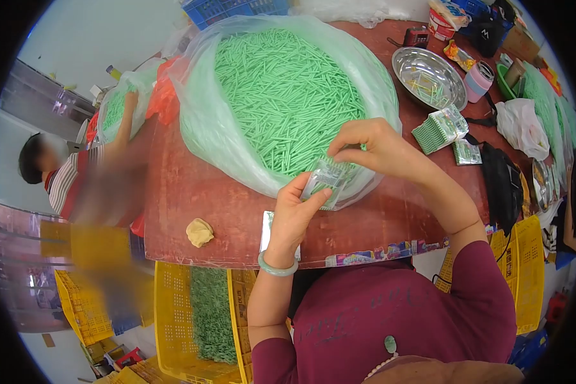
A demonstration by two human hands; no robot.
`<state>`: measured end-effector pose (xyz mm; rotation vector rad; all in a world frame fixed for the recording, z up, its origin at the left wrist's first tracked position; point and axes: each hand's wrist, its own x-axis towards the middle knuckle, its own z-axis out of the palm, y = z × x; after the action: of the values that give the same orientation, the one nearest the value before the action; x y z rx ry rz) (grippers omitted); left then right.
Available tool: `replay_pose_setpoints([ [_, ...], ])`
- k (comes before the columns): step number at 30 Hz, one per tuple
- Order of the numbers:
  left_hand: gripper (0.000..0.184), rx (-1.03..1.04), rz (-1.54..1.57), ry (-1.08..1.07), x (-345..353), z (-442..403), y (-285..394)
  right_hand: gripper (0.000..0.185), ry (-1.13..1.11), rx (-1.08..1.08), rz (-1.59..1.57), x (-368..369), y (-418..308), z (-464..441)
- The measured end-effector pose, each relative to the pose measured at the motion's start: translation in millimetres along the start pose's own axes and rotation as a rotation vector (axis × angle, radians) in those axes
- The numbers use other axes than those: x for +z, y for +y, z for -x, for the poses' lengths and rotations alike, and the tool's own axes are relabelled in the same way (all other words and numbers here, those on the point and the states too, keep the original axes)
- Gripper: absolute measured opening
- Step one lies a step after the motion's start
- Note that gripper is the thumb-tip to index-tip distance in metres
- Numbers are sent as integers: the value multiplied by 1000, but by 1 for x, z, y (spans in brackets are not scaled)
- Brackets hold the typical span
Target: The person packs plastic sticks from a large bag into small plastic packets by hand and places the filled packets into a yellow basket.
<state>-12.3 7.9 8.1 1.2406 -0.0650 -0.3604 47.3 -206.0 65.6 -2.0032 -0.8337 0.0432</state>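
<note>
A small clear plastic packet (327, 174) with silvery printing and some green inside is held over the near edge of the big bag. My left hand (289, 216), with a pale bangle at the wrist, is closed around its lower end. My right hand (376, 147) pinches at its upper end, fingertips together. Just beyond both hands, a large open translucent bag (205, 137) is full of loose thin green sticks (281, 89). A flat silvery-white packet (266, 229) lies partly hidden behind my left wrist.
On the red table (173, 205) are a crumpled yellowish lump (200, 233), a metal bowl (411, 57) with a few sticks, and stacked packets of green sticks (439, 130). A yellow crate (173, 320) stands below the front edge. Another person (77, 173) works at left.
</note>
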Motion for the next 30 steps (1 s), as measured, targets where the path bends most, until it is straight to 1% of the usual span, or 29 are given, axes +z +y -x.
replay_pose_setpoints([
  [1,32,7,39,3,2,-1,0,16,-1,-1,0,6,0,-1],
  [3,32,17,79,10,4,-2,-1,27,174,-73,152,22,-5,0],
  [4,30,46,115,27,4,-3,-3,27,171,-77,151,27,-11,1],
  [6,28,79,152,49,2,-5,-6,43,113,42,-11,32,-23,3],
  [7,28,94,179,50,1,-7,-9,43,109,38,-11,31,-27,2],
  [9,29,110,205,53,1,-7,-9,52,-19,9,-128,28,-32,3],
  [10,30,111,259,58,4,-6,-6,52,-21,6,-127,27,-29,2],
  [11,30,112,314,59,6,-6,-4,54,128,-105,-40,24,-24,0],
  [13,30,140,351,71,4,-8,-7,56,274,-221,48,25,-18,0],
  [15,30,173,390,83,5,-11,-6,46,256,-54,-8,26,-14,-1],
  [16,31,183,337,95,7,-11,-6,46,249,-58,-9,26,-11,-2],
  [18,32,192,284,133,6,-8,-1,29,135,-93,79,29,-5,-4],
  [19,32,219,36,96,4,-3,6,29,109,-104,59,31,-9,-6],
  [20,32,234,-212,74,-1,3,13,22,56,-139,62,30,-17,-9],
  [21,32,226,-211,134,-9,12,23,15,-4,-178,55,33,-25,-13],
  [22,32,188,-405,86,-18,21,34,23,-56,-291,86,38,-30,-18],
  [23,32,135,-595,37,-29,35,43,23,-103,-321,39,46,-41,-22],
  [24,24,312,-612,84,-36,49,44,28,-110,-263,-9,53,-56,-24],
  [25,24,298,-614,149,-47,68,50,32,-117,-202,-48,59,-65,-27],
  [26,24,363,-652,246,-60,89,59,32,-157,-228,-77,64,-69,-31],
  [27,24,426,-691,332,-74,110,67,35,-139,-203,-64,66,-69,-34],
  [28,25,405,-682,486,-96,133,72,39,-113,-175,-42,68,-65,-37],
  [29,26,384,-667,631,-121,156,76,39,-134,-186,-54,71,-57,-39],
  [30,26,358,-652,770,-147,176,80,37,-108,-133,-34,71,-48,-41],
])
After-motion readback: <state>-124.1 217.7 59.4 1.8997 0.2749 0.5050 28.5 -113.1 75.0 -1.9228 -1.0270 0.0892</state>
